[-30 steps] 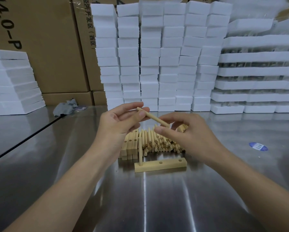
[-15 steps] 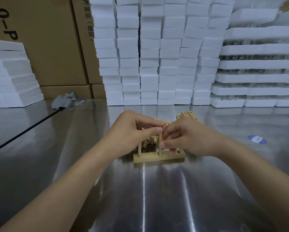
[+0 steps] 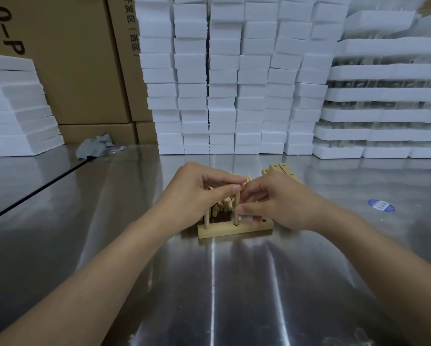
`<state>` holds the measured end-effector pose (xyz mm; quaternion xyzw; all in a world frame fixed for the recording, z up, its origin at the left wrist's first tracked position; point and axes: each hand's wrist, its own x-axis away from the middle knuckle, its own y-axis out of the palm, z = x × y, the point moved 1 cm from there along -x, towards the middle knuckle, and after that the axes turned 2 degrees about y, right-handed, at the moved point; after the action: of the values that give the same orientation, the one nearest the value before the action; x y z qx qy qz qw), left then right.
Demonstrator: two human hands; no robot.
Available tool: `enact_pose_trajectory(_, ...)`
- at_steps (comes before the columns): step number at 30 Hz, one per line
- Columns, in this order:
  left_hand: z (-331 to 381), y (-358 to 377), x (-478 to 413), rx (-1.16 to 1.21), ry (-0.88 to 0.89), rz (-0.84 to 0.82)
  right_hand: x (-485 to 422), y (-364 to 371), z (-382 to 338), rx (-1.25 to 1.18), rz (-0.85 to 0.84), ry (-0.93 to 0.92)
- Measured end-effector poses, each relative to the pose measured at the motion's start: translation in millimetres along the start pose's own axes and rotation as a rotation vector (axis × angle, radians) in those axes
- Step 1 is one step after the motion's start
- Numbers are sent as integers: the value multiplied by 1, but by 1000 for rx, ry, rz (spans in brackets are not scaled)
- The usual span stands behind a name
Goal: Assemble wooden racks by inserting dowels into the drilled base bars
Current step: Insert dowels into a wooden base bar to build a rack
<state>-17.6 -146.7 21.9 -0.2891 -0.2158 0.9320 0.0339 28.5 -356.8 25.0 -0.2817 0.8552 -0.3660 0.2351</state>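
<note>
Centrally, on the steel table [image 3: 209,283], a drilled base bar [image 3: 234,230] lies lengthwise across the view with the first dowel [image 3: 206,219] standing upright in its left-end hole. The second dowel [image 3: 237,212] stands in the middle hole, held by both hands: the left hand [image 3: 197,193] pinches its top between thumb and curled fingers, while the right hand [image 3: 279,203] closes on the shaft, thumb tip against the wood and a lower finger resting on the bar. Whether this dowel is fully seated cannot be told. One empty hole [image 3: 263,220] remains at the bar's right end, so this rack appears roughly two-thirds filled, with one insertion left. Just behind the bar lies a pile of loose dowels [image 3: 221,208], largely hidden by the hands, and spare base bars [image 3: 284,171] show beyond the right hand, suggesting further racks to assemble. Stacked white foam blocks [image 3: 234,83], cardboard boxes [image 3: 84,71], a grey rag [image 3: 94,148] and a blue sticker [image 3: 381,205] occupy the surroundings.
</note>
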Motion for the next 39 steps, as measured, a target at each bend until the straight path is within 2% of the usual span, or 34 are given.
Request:
enact_pose_trajectory(15,-5,-3,-1,-91,45,-32,1,2,0,4,37,-18)
enact_pose_trajectory(24,-4,-3,-1,-132,62,-13,-1,2,1,105,13,-33)
enact_pose_trajectory(33,8,2,2,-223,10,-3,2,5,1,27,53,-41)
enact_pose_trajectory(37,8,5,4,-352,149,56,-2,11,2,-44,133,-64)
enact_pose_trajectory(39,7,5,4,-320,135,89,-4,15,2,-14,152,-77)
